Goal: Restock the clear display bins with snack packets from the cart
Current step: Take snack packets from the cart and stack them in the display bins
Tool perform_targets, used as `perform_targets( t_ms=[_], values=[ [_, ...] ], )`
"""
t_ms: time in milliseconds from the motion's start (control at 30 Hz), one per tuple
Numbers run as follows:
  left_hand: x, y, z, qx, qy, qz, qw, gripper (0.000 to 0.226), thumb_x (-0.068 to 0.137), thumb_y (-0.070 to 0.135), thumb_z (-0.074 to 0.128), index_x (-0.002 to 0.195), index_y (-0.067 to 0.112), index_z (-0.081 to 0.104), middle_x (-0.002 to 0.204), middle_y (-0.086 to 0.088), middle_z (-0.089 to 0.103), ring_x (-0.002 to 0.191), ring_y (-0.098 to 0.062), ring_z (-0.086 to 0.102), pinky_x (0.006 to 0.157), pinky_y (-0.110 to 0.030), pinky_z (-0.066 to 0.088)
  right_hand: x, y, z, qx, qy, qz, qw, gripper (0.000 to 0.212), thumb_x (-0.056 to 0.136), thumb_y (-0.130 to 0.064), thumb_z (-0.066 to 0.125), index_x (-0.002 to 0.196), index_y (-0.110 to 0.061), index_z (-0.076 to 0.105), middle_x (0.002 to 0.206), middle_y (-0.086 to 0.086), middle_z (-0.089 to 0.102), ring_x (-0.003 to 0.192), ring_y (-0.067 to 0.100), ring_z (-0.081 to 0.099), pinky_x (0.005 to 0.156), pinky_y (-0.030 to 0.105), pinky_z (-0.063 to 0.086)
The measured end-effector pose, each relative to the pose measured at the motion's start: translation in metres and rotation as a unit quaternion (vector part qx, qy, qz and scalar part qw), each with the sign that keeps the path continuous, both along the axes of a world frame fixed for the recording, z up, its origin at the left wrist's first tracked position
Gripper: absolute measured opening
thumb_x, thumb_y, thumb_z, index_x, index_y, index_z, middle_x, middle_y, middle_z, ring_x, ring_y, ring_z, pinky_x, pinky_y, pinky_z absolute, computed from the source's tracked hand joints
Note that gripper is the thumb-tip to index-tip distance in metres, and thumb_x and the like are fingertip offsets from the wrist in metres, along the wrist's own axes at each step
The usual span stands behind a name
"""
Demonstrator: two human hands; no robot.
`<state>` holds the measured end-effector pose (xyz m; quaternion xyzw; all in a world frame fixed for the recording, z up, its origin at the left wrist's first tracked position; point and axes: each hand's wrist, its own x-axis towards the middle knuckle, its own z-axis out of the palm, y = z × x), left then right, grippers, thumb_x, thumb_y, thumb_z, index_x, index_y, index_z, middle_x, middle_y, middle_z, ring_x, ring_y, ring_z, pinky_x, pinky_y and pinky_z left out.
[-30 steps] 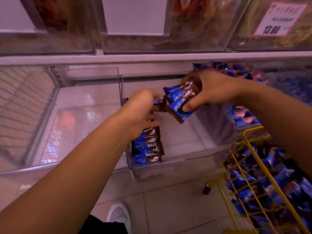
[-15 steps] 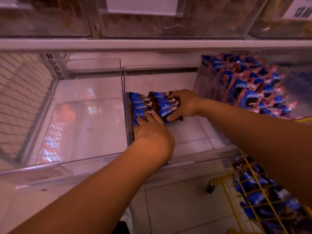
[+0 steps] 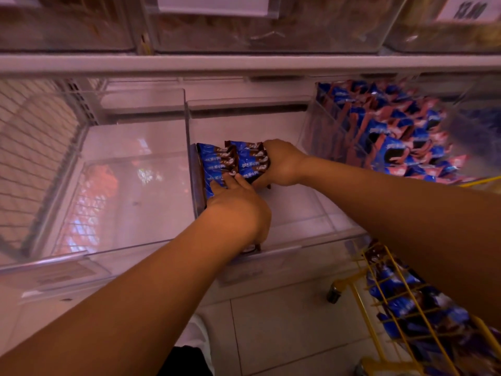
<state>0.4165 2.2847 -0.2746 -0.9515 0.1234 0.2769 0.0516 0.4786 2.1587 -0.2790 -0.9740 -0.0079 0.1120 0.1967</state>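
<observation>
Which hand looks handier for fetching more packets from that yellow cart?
Probably the right hand: its arm passes directly over the yellow cart, low on the right. It grips a bunch of packets, so it must release first. The left hand presses the row on the far side.

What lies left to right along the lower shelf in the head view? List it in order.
Empty clear plastic bin → blue-and-brown snack packets standing in the middle clear bin → right hand gripping more packets → clear bin full of blue-and-pink packets.
</observation>
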Motion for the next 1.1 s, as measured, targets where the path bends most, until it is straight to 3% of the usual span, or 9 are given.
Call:
perform_targets(
  t_ms=[100,200,367,433,533,633,733,933,1100],
  values=[
    [-0.008,-0.003,0.013,0.004,-0.015,0.01,1.0,0.095,0.096,0.028,0.056,0.151,-0.003,-0.014,0.161,-0.023,-0.012,0.146,-0.049,-0.001,0.118,-0.055,0.018,-0.021,-0.01,0.025,-0.038,0.012,0.018,0.999,0.088,0.074,-0.03,0.086,0.144,-0.008,0.038,0.142,0.009,0.051,0.126,0.026,0.053,0.099,0.031,0.043],
    [-0.024,-0.015,0.033,-0.054,-0.138,-0.033,0.988,0.056,0.096,0.026,0.049,0.145,0.003,0.034,0.148,-0.023,0.038,0.13,-0.042,0.041,0.098,-0.049,0.041,-0.07,-0.036,0.064,-0.091,-0.091,0.034,0.991,0.084,0.084,-0.031,0.078,0.152,-0.012,0.033,0.152,0.009,0.043,0.128,0.024,0.053,0.103,0.029,0.039],
    [-0.07,-0.061,0.054,-0.362,-0.298,-0.191,0.862,0.029,0.094,0.043,0.047,0.099,0.02,0.064,0.096,-0.006,0.07,0.088,-0.032,0.065,0.074,-0.043,0.054,-0.2,-0.135,0.102,-0.041,-0.258,-0.048,0.964,0.021,0.083,-0.032,0.074,0.097,-0.018,0.075,0.079,-0.007,0.069,0.065,-0.011,0.057,0.066,0.006,0.04],
    [-0.096,-0.086,0.06,-0.44,-0.268,-0.269,0.814,0.025,0.09,0.041,0.05,0.091,0.021,0.064,0.089,-0.003,0.07,0.085,-0.029,0.065,0.072,-0.043,0.052,-0.245,-0.174,0.092,-0.031,-0.211,-0.129,0.968,0.015,0.082,-0.029,0.079,0.09,-0.017,0.076,0.073,-0.005,0.068,0.065,-0.004,0.061,0.065,0.015,0.046],
    [-0.125,-0.129,0.057,-0.432,-0.206,-0.395,0.784,0.026,0.086,0.038,0.052,0.096,0.018,0.064,0.095,-0.004,0.067,0.092,-0.028,0.063,0.078,-0.043,0.05,-0.281,-0.209,0.058,-0.09,0.032,-0.159,0.983,0.033,0.072,-0.028,0.088,0.1,-0.023,0.07,0.09,-0.005,0.064,0.091,0.021,0.064,0.076,0.031,0.05],
    [-0.13,-0.176,0.042,-0.325,-0.188,-0.463,0.803,0.036,0.085,0.044,0.062,0.108,0.016,0.064,0.109,-0.008,0.064,0.105,-0.029,0.06,0.088,-0.043,0.048,-0.285,-0.233,0.044,-0.102,0.096,-0.185,0.973,0.077,0.06,-0.026,0.095,0.129,-0.015,0.062,0.123,0.002,0.066,0.112,0.023,0.063,0.094,0.036,0.052],
    [-0.119,-0.218,0.025,-0.205,-0.176,-0.455,0.849,0.053,0.079,0.055,0.068,0.115,0.017,0.057,0.117,-0.01,0.06,0.108,-0.032,0.059,0.086,-0.042,0.05,-0.284,-0.268,0.048,-0.126,0.06,-0.236,0.962,0.089,0.053,-0.022,0.097,0.133,-0.017,0.058,0.13,0.008,0.064,0.116,0.025,0.061,0.087,0.025,0.044],
    [-0.114,-0.269,-0.019,-0.044,-0.121,-0.45,0.884,0.098,0.082,0.066,0.062,0.155,0.025,0.012,0.159,-0.011,0.017,0.136,-0.045,0.028,0.102,-0.054,0.042,-0.293,-0.301,0.032,-0.143,0.271,-0.278,0.91,0.138,0.051,-0.052,0.094,0.159,-0.024,0.013,0.165,0.003,0.022,0.145,0.028,0.034,0.112,0.042,0.038],
    [-0.126,-0.269,-0.035,-0.05,-0.088,-0.413,0.905,0.083,0.09,0.05,0.063,0.154,0.024,0.016,0.157,-0.016,0.015,0.138,-0.047,0.024,0.104,-0.056,0.041,-0.287,-0.294,0.023,-0.085,0.346,-0.244,0.902,0.134,0.061,-0.053,0.089,0.159,-0.027,0.001,0.166,0.002,0.014,0.146,0.033,0.031,0.097,0.04,0.046]
  ],
)
